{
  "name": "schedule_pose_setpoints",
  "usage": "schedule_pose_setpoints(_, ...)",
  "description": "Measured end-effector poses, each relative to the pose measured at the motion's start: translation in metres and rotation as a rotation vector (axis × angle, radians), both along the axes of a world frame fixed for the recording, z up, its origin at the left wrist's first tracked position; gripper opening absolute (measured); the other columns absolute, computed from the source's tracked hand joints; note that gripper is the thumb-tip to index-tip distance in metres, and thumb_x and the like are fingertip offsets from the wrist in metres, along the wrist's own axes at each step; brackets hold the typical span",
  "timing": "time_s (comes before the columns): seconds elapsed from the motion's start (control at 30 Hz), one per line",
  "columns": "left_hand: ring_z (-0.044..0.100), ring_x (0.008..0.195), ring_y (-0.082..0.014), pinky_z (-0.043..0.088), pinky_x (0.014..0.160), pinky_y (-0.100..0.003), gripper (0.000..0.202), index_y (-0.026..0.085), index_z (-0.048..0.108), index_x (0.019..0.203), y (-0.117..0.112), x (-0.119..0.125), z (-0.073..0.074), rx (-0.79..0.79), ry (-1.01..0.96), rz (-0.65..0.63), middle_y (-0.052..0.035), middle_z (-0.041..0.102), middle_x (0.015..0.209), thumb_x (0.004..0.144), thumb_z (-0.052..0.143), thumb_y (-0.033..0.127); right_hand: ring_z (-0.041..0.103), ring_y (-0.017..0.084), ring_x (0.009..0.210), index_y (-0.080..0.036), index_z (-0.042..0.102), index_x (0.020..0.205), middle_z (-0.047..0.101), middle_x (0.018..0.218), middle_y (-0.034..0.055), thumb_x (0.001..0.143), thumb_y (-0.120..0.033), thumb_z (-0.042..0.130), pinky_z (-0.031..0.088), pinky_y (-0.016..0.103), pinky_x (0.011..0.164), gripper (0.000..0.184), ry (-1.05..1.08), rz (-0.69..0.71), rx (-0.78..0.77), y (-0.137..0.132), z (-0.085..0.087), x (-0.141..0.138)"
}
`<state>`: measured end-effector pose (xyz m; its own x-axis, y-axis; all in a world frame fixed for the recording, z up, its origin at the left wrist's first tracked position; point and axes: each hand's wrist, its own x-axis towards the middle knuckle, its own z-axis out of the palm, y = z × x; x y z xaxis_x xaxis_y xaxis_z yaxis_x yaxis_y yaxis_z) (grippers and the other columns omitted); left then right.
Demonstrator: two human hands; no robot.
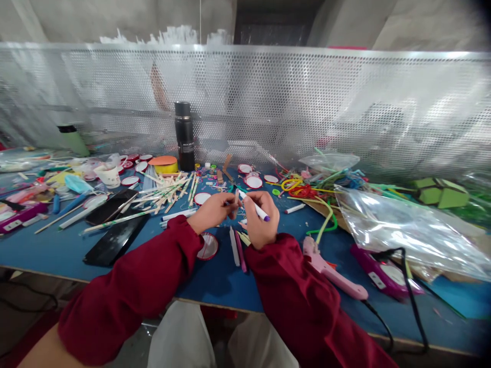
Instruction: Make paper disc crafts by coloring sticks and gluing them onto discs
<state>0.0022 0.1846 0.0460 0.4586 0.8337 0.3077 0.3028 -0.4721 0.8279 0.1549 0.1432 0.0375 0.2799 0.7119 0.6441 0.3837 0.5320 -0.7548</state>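
My right hand [261, 217] is closed around a white marker with a purple end [256, 208], held slanted above the blue table [69, 250]. My left hand [213, 210] is closed too, its fingertips pinched at the marker's upper tip near a small thing I cannot make out. Both arms wear dark red sleeves. Below the hands lie a red-rimmed round disc [208, 247], partly under my left wrist, and a few thin sticks [237, 248].
A pile of wooden sticks [169, 190], red-rimmed discs [253, 181] and a black flask [184, 136] sit behind the hands. Two black trays [115, 230] lie left. A pink glue gun [333, 273], a purple one [383, 273] with cable and clear bags [406, 230] lie right. A perforated metal screen [291, 102] backs the table.
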Motion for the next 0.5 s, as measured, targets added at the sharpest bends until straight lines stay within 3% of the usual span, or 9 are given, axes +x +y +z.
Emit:
schedule_pose_setpoints(0.3,0.055,0.063,-0.0128,0.042,0.062,-0.025,0.015,0.018,0.063,0.078,0.0067,-0.0020,-0.0046,0.071,-0.003,0.012,-0.0001,0.065,0.070,0.088,0.055,0.023,0.064,0.019,0.073,-0.024,0.065,0.086,0.071,0.076,-0.0001,0.092,-0.037,0.060,0.053,0.035,0.074,0.015,-0.041,0.007,0.018,0.0008,0.0002,-0.0003)
schedule_pose_setpoints(0.5,0.054,0.059,-0.0122,0.044,0.060,-0.025,0.017,0.018,0.061,0.078,0.0031,0.0016,-0.0034,-0.065,-0.092,-0.006,0.0004,0.064,0.066,0.088,0.060,0.032,0.065,0.020,0.075,-0.024,0.066,0.088,0.073,0.078,0.0002,0.093,-0.037,0.059,0.053,0.036,0.078,0.015,-0.026,0.028,0.017,0.0011,-0.0012,0.0001)
